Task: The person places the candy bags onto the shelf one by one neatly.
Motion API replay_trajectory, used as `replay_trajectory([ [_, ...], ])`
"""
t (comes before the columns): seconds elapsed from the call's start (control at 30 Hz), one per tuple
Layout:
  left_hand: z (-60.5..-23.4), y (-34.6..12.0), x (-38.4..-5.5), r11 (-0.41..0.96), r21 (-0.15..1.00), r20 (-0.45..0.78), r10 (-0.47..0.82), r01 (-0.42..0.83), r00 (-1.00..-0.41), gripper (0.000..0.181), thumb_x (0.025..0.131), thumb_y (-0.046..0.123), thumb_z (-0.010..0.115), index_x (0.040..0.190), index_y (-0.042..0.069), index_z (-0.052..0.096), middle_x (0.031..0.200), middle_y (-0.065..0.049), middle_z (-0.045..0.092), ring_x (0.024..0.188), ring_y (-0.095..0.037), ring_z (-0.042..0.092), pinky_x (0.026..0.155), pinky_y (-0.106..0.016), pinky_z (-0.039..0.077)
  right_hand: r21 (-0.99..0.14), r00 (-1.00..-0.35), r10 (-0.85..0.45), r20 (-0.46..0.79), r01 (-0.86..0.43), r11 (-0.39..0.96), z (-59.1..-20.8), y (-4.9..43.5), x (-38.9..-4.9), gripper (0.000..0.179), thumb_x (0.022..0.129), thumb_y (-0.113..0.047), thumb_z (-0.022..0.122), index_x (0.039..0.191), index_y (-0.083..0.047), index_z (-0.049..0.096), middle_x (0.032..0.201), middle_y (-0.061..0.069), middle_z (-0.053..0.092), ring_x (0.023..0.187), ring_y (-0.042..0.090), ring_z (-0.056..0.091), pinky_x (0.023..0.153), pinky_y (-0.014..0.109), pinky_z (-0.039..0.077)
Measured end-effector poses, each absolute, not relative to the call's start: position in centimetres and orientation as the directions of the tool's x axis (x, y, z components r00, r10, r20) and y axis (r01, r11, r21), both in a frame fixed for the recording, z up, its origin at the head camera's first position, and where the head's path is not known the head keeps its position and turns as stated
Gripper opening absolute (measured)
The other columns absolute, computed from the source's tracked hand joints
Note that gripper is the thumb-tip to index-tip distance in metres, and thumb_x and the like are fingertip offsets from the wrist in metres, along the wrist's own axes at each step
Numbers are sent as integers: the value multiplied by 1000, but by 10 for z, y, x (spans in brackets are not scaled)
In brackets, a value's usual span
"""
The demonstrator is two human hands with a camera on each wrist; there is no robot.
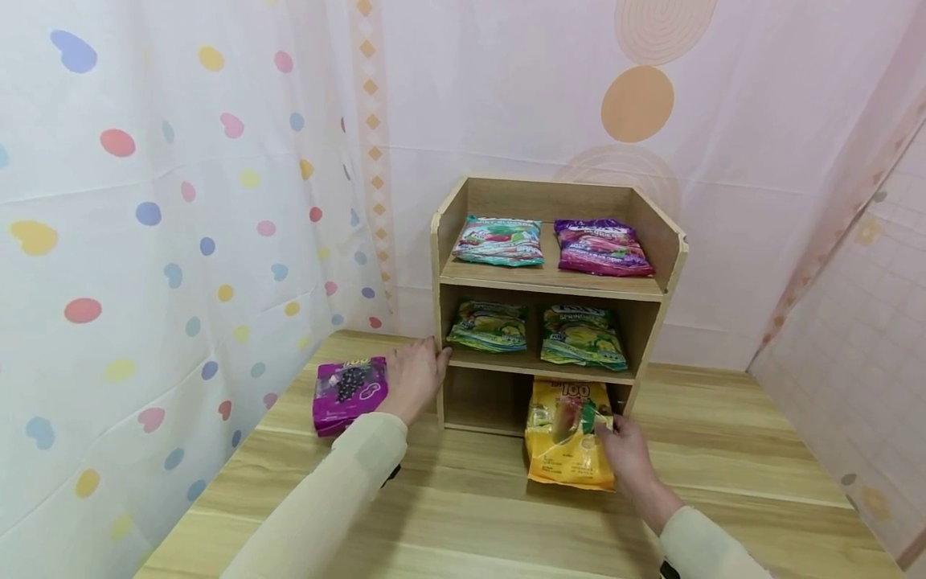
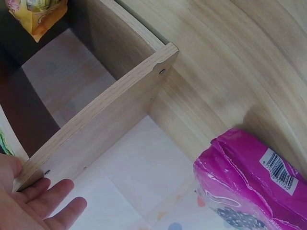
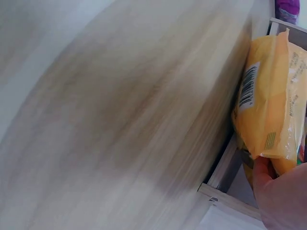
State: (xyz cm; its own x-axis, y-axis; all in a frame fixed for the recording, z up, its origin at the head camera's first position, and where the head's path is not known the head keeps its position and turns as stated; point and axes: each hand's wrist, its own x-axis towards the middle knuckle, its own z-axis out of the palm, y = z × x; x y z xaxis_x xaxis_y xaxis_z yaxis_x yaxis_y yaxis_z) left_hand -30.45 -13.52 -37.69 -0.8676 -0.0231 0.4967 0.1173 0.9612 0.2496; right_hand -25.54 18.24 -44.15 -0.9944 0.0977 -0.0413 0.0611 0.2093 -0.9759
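My right hand [image 1: 629,454] grips the right edge of a yellow candy bag [image 1: 567,450] with a mango picture. The bag leans out of the bottom compartment of a small wooden shelf [image 1: 553,281]; in the right wrist view, the thumb pinches a lower corner of the yellow bag [image 3: 268,105]. My left hand [image 1: 415,374] holds the shelf's left side panel [image 2: 105,115], the thumb on one side and the fingers on the other. Just left of that hand, a purple bag with grapes [image 1: 343,398] lies on the table, partly hidden by the hand.
On the top tier lie a teal candy bag [image 1: 501,241] and a purple-red one [image 1: 603,247]. Two green bags, a left one [image 1: 489,326] and a right one [image 1: 583,336], lie on the middle tier. A dotted curtain [image 1: 181,241] borders the wooden table [image 1: 463,515] at left.
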Motion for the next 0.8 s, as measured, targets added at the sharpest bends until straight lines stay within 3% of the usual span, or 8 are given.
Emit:
replay_trajectory([
  [0.13, -377, -136, -305, 963, 245, 502, -24, 116, -865, 34, 102, 34, 55, 86, 5, 63, 88, -15, 69, 88, -35, 65, 82, -52, 44, -962, -996, 88, -18, 41, 269, -444, 184, -256, 57, 103, -7, 44, 145, 22, 17, 150, 41, 20, 139, 53, 22, 112, 58, 24],
  [0.3, -377, -136, -306, 962, 246, 498, -22, 117, -867, 34, 102, 34, 55, 87, 5, 63, 88, -15, 69, 88, -36, 65, 82, -52, 45, -893, -997, 67, 30, 4, 451, -446, 187, -250, 63, 103, -10, 47, 148, 19, 15, 152, 39, 19, 140, 53, 21, 111, 59, 24],
  [0.43, -377, -136, -305, 962, 244, 504, -18, 122, -864, 34, 102, 34, 55, 85, 5, 62, 87, -15, 68, 87, -36, 65, 82, -52, 44, -769, -981, 16, 193, -141, 624, -449, 184, -237, 66, 99, -10, 56, 148, 17, 20, 152, 39, 22, 138, 54, 25, 109, 62, 26],
  [0.53, -376, -136, -305, 961, 245, 506, -17, 125, -862, 34, 102, 34, 55, 85, 5, 62, 87, -15, 68, 87, -35, 64, 82, -53, 43, -575, -926, -94, 365, -304, 760, -455, 180, -229, 65, 94, -13, 66, 143, 17, 35, 150, 39, 25, 137, 56, 27, 108, 64, 27],
  [0.63, -377, -136, -305, 961, 248, 500, -19, 122, -866, 34, 102, 34, 54, 84, 6, 61, 87, -15, 68, 88, -35, 64, 82, -53, 43, -284, -845, -254, 471, -418, 863, -462, 177, -222, 63, 91, -24, 72, 136, 12, 49, 149, 38, 30, 137, 54, 29, 108, 65, 27],
  [0.7, -378, -136, -306, 960, 250, 497, -20, 122, -868, 34, 102, 34, 54, 84, 6, 61, 86, -14, 68, 87, -35, 65, 82, -53, 43, -97, -796, -372, 478, -468, 878, -465, 176, -220, 64, 89, -35, 74, 134, 7, 55, 148, 35, 35, 137, 50, 33, 110, 63, 27],
  [0.8, -379, -136, -306, 960, 254, 495, -20, 122, -869, 34, 102, 34, 55, 83, 7, 61, 85, -14, 67, 87, -35, 64, 83, -53, 43, 64, -768, -502, 399, -522, 850, -470, 175, -217, 70, 88, -46, 72, 137, 1, 55, 147, 28, 42, 135, 44, 41, 109, 57, 32],
])
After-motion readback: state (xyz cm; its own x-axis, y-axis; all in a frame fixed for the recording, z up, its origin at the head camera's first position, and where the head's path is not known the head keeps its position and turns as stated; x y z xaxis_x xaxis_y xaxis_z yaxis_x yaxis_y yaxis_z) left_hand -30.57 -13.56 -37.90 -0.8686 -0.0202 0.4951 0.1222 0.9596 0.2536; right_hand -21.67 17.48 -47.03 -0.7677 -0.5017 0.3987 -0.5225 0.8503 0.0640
